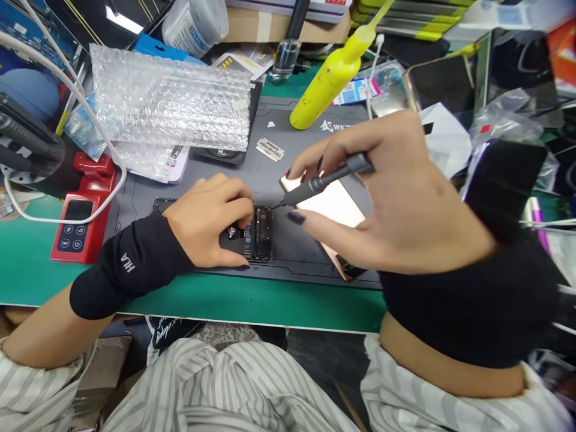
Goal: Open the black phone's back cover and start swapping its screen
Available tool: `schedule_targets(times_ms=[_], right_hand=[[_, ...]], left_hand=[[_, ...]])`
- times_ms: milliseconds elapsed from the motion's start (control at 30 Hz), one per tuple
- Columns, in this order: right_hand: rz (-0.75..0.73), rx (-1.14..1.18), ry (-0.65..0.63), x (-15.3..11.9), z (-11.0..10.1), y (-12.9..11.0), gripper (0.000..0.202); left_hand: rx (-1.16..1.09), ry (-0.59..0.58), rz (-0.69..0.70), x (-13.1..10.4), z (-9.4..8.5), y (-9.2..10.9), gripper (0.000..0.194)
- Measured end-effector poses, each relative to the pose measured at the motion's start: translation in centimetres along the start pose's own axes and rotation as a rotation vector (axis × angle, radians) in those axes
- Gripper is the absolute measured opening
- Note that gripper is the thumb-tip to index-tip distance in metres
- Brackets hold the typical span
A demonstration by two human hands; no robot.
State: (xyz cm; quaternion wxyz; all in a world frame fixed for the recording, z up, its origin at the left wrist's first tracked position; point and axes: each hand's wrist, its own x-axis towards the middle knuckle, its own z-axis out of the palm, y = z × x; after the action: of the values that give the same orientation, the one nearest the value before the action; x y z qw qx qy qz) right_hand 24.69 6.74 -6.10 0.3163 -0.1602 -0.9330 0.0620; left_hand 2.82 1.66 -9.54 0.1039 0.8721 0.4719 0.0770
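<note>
An opened phone [263, 234] with its inner parts bare lies on the dark grey work mat [292, 270]. My left hand [213, 219] rests over it, fingers curled and thumb along its lower edge, hiding the phone's middle. Whether those fingers hold a small part is hidden. In my right hand [382, 192] is a dark screwdriver [310, 189], gripped around its shaft and end, its tip at the phone's upper right corner. Beneath my right hand lies a pale phone panel with a rose-gold rim [335, 204], partly covered by the hand.
A razor blade [270, 149] lies beyond the phone. Behind it stands a yellow squeeze bottle [326, 78]. Bubble wrap [171, 99] covers items at the back left, near a red device with buttons [78, 222] and a looping white cable [112, 150]. Several phones crowd the right.
</note>
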Motion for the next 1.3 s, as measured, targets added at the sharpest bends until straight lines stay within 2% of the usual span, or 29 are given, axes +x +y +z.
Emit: schedule_targets(times_ms=[67, 100, 200, 333, 433, 600, 700, 833, 933, 967, 1067, 1100, 1133, 1233, 1300], right_hand=[[-0.007, -0.034, 0.114, 0.2, 0.4, 0.1, 0.032], [-0.030, -0.025, 0.122, 0.4, 0.6, 0.1, 0.032], [-0.069, 0.056, 0.037, 0.7, 1.0, 0.0, 0.036], [-0.025, -0.100, 0.124, 0.3, 0.7, 0.4, 0.033], [-0.024, 0.001, 0.010, 0.0, 0.5, 0.8, 0.038], [-0.046, 0.006, 0.133, 0.2, 0.9, 0.6, 0.040], [-0.034, 0.098, 0.051, 0.3, 0.8, 0.5, 0.042], [-0.081, 0.037, 0.090, 0.1, 0.4, 0.8, 0.040], [-0.079, 0.044, -0.001, 0.0, 0.6, 0.9, 0.041], [-0.065, -0.006, 0.029, 0.0, 0.8, 0.8, 0.041], [0.000, -0.325, 0.273, 0.0, 1.3, 0.3, 0.032], [0.029, -0.385, 0.308, 0.0, 1.3, 0.3, 0.030], [0.051, -0.374, 0.290, -0.1, 1.2, 0.2, 0.028], [0.088, -0.046, 0.018, -0.3, 0.2, 0.4, 0.022], [0.074, 0.111, -0.081, -0.4, -0.1, 0.5, 0.025]], left_hand=[[0.002, -0.008, -0.007, 0.1, 0.0, 0.0, 0.061], [0.001, -0.005, -0.003, 0.1, 0.0, 0.0, 0.062], [0.001, 0.012, 0.018, 0.1, 0.1, -0.1, 0.063], [-0.002, 0.005, -0.006, 0.0, 0.1, 0.0, 0.063], [-0.010, 0.007, -0.001, 0.0, 0.0, 0.1, 0.061], [-0.020, -0.017, -0.045, 0.2, -0.2, 0.4, 0.061], [-0.019, -0.016, -0.035, 0.3, -0.3, 0.4, 0.061], [-0.027, -0.018, -0.034, 0.1, -0.2, 0.2, 0.062], [-0.016, -0.005, -0.012, 0.0, 0.0, 0.1, 0.062], [-0.006, 0.000, -0.005, 0.0, 0.0, 0.0, 0.062], [0.021, 0.018, 0.009, 0.0, 0.1, -0.1, 0.063], [0.027, 0.023, 0.014, -0.1, 0.1, -0.1, 0.064], [0.033, 0.025, 0.014, -0.1, 0.1, -0.1, 0.065], [0.041, 0.010, -0.003, -0.1, 0.0, -0.1, 0.064], [0.039, 0.002, -0.012, -0.1, 0.0, 0.0, 0.063]])
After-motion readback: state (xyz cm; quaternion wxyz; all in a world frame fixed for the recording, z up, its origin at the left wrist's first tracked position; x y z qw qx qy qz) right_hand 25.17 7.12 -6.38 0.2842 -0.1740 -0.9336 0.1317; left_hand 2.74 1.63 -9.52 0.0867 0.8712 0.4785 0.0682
